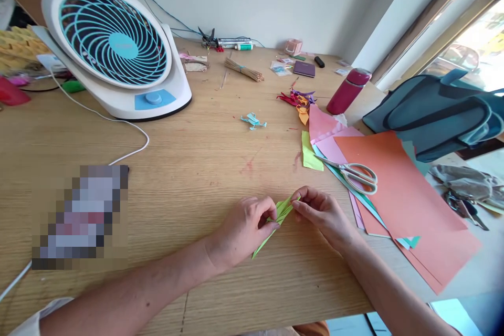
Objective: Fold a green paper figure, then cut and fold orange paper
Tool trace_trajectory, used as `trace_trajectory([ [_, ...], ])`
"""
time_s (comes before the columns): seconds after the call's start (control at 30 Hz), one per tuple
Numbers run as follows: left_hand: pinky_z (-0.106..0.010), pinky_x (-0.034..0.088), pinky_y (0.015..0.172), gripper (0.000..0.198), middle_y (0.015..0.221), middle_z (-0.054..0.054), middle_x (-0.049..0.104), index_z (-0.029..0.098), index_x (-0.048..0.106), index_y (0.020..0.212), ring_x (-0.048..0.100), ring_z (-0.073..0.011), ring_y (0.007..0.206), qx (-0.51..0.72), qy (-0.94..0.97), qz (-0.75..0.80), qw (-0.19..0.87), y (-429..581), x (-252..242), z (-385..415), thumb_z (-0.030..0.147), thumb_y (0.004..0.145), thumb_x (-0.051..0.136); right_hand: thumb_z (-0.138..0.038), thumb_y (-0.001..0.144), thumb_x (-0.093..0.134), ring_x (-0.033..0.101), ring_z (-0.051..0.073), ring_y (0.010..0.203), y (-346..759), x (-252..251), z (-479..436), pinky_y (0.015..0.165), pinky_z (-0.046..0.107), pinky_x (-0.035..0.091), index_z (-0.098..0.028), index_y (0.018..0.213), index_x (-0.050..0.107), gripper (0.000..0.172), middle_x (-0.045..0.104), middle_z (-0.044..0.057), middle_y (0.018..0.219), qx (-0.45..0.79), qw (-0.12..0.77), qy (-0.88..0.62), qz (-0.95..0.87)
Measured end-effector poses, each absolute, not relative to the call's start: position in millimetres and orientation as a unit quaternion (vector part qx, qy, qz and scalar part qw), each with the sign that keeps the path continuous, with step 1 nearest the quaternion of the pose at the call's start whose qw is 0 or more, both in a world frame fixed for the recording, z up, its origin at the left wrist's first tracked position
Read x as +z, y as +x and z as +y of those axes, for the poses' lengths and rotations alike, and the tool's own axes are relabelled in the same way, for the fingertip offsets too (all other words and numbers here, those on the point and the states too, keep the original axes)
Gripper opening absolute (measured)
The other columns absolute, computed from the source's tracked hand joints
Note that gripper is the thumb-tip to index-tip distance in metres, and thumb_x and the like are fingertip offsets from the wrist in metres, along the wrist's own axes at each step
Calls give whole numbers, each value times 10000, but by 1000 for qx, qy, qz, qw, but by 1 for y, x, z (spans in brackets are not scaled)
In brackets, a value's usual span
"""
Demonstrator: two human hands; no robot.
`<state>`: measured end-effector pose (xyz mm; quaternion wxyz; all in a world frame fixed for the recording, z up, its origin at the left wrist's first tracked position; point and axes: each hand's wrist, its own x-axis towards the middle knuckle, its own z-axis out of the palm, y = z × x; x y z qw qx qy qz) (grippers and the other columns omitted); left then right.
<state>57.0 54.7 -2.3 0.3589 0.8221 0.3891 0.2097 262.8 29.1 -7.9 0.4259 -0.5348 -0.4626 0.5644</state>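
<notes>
A piece of folded green paper (282, 211), narrow and pointed, is held just above the wooden table near its front edge. My left hand (252, 223) pinches it around the middle, thumb in front. At the upper right end, my right hand (317, 212) grips the paper's tip between thumb and fingertips. One thin point of the paper hangs down to the lower left below my left hand. Beyond the hands lies a small light-blue folded paper figure (254, 121). A flat strip of green paper (312, 152) rests to the upper right of my right hand.
Scissors (356, 176) lie on stacked coloured paper (417, 210) at the right. Behind are a red bottle (348, 92), a blue bag (429, 110) and a pile of folded paper figures (297, 100). A white fan (118, 47) and a blurred phone-like device (81, 215) stand left.
</notes>
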Motion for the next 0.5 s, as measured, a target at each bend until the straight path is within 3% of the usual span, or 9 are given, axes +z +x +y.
trace_trajectory([
  [0.17, -275, 430, 715, 131, 759, 22, 621, 192, 569, 823, 568, -154, 744, 209, 852, 368, 309, 56, -2, 57, 114, 820, 674, -425, 840, 682, 507, 118, 575, 271, -9, 28, 533, 238, 381, -180, 815, 630, 252, 571, -18, 633, 534, 385, -542, -522],
  [0.33, -303, 495, 839, 50, 1002, -58, 610, 160, 624, 880, 580, -181, 951, 219, 888, 310, 258, 53, -3, 57, 112, 885, 613, -296, 908, 582, 490, 127, 617, 271, -1, 24, 548, 248, 374, -189, 822, 669, 163, 592, 12, 724, 383, 313, -582, -645],
  [0.5, -293, 543, 782, 230, 902, -56, 641, 140, 658, 900, 594, -157, 854, 205, 934, 241, 165, 47, -2, 56, 79, 967, 447, -260, 900, 594, 502, 116, 587, 266, 3, 23, 514, 241, 382, -204, 888, 701, 121, 602, 31, 794, 338, 259, -585, -690],
])
